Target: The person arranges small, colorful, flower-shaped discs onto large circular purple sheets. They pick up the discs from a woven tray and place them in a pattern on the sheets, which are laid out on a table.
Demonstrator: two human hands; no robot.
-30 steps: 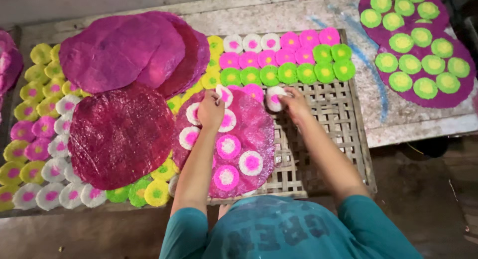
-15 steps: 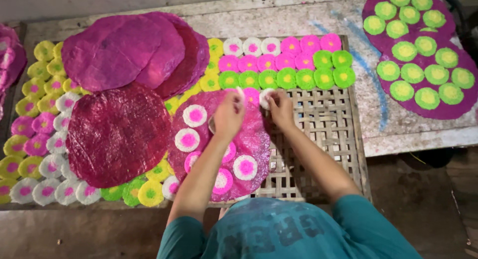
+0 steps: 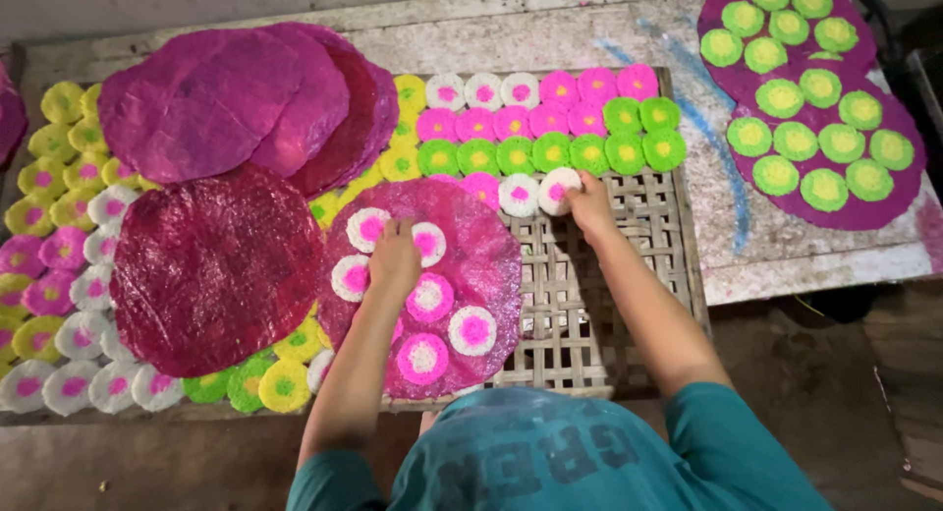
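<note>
My left hand (image 3: 394, 260) rests knuckles up on the middle of a large magenta disc (image 3: 486, 265) that lies on a woven bamboo tray (image 3: 609, 305). Several small white and pink discs with pink centres ring the hand; anything under its curled fingers is hidden. My right hand (image 3: 590, 202) reaches further back, and its fingertips grip a small white disc with a pink centre (image 3: 555, 189) at the end of a row. Beside that disc lies another white one (image 3: 518, 195).
Rows of small pink, green, yellow and white discs (image 3: 550, 128) fill the tray's back. A dark red disc (image 3: 211, 270) and stacked magenta discs (image 3: 226, 103) lie left. Purple discs with green rounds (image 3: 815, 108) sit on the table at right, above its front edge (image 3: 815, 275).
My hands have moved apart. The left one slid down and left onto the middle of the magenta disc. The right one shifted right to the small white disc in the row.
</note>
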